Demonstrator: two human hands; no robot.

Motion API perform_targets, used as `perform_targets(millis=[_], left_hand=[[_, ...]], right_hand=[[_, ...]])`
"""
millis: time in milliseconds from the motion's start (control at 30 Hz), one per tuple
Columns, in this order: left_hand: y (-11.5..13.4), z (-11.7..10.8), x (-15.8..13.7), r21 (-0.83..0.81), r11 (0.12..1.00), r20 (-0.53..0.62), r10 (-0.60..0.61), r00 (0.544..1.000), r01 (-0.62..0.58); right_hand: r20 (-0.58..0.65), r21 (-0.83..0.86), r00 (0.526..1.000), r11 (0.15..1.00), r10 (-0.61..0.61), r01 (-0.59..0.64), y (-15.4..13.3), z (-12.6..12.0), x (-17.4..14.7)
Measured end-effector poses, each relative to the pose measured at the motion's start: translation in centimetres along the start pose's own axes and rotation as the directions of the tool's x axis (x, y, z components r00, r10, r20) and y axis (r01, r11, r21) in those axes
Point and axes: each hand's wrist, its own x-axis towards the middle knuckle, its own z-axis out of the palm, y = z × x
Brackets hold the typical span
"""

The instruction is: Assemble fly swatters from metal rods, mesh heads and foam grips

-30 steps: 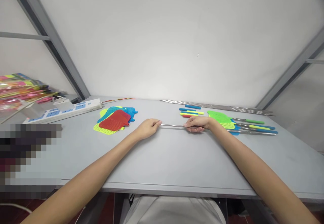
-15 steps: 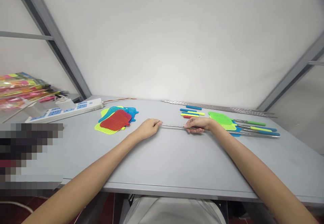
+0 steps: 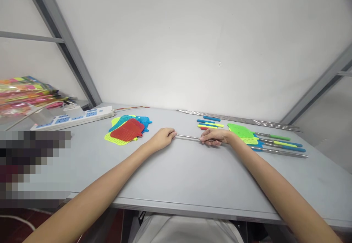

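Observation:
Both hands grip a thin metal rod (image 3: 188, 137) above the middle of the table. My left hand (image 3: 164, 139) pinches its left end. My right hand (image 3: 214, 136) holds it farther along, thumb and fingers closed on it. The rod runs on behind my right forearm, and its thicker part ends at the far right. Left of my left hand lies a pile of red, yellow and blue fly swatter heads (image 3: 128, 130). Behind my right hand are several coloured handle grips (image 3: 210, 125). Fly swatters (image 3: 241, 131) with metal shafts and coloured handles lie beside my right forearm.
Along the wall lies a bundle of metal rods (image 3: 239, 119). At the left is a white power strip (image 3: 82, 117) with plugs and a cable. Beyond it are packaged colourful items (image 3: 24, 92). Metal frame posts (image 3: 62, 41) stand at both sides. The table's front edge (image 3: 176, 208) is close to me.
The rod's right end has tilted slightly down towards me, uncovering a blue handle behind it. Both hands keep their grip. The whole view has shifted slightly.

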Motion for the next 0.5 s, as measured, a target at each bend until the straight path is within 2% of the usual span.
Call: perform_targets(millis=[500], left_hand=[[-0.18,0.01,0.10,0.020,1.000,-0.015,-0.018,1.000,0.018]], right_hand=[[0.016,-0.008,1.000,1.000,-0.014,0.014,-0.33,0.34,-0.19]])
